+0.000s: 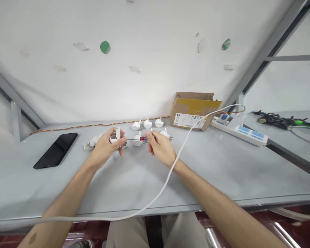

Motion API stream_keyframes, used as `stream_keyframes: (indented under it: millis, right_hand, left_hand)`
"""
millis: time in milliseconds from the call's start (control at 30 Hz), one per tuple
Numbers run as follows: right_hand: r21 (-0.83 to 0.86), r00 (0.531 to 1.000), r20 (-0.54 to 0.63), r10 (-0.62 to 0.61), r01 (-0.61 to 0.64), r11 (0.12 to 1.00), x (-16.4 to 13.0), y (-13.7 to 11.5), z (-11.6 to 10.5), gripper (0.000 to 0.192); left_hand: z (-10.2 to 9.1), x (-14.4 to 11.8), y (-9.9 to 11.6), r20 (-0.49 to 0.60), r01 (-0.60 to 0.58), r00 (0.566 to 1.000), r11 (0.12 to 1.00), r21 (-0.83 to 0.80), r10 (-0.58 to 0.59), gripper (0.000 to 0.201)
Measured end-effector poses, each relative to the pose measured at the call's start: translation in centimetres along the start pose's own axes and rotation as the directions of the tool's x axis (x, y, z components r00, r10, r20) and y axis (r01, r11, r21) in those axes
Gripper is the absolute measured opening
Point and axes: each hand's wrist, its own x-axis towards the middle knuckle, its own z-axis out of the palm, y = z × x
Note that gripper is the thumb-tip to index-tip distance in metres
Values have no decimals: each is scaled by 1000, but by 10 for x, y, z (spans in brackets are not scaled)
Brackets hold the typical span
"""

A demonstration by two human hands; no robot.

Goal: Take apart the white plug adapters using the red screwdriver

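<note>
My left hand (pixel 107 144) is closed around a white plug (pixel 117 135) whose metal prongs point to the right. In my right hand (pixel 160 146) is a small screwdriver (pixel 143 138) with a red handle, and its thin shaft reaches left to the plug. Whether the tip sits on a screw cannot be made out. Behind and between the hands stand several more white plugs (pixel 147 124) in rows. Beside my left hand lie further white parts (pixel 89 144), partly hidden by that hand.
A black phone (pixel 56 150) lies at left. An open cardboard box (pixel 189 112) stands behind my right hand. A white power strip (pixel 250 135) and tangled black cables (pixel 276 120) are at right. A white cord (pixel 167 177) crosses over my right wrist; a twisted wire (pixel 93 125) runs along the wall.
</note>
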Motion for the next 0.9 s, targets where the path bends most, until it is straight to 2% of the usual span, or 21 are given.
stream_keyframes:
  millis: [67,233,333,433,500,600,667,733,900]
  right_hand:
    - [-29,999,23,-34,34,999,2,2,0,35]
    - [31,986,-18,-164,165,986,5,10,1,13]
    - [-9,970,5,-241,242,970,3,10,2,5]
    - [-5,976,29,-218,218,976,0,7,4,11]
    - [-9,985,-8,-172,172,985,-2,5,4,22]
    - [-129,991,-60,-117,108,986,-2,4,4,27]
    - [-236,995,-26,-92,84,968,0,4,2,38]
    - [-284,995,18,-100,101,954,2,5,2,42]
    - [-131,975,-8,-220,217,967,4,10,3,11]
  left_hand:
    - [0,0,-1,19,14,1000,1000,-1,-14,32]
    - [-1,0,-2,41,37,998,999,11,-37,32]
    - [0,1,-3,46,36,998,999,5,-36,32]
    - [1,0,-2,44,27,999,999,-26,-26,30]
    - [2,0,-1,43,25,999,999,-45,-23,29]
    - [2,-1,1,45,20,999,999,-49,-18,28]
    - [2,-1,1,50,24,999,998,-50,-21,28]
    - [2,-1,0,44,33,999,998,-50,-31,28]
    - [0,0,-2,35,30,999,999,-41,-29,30]
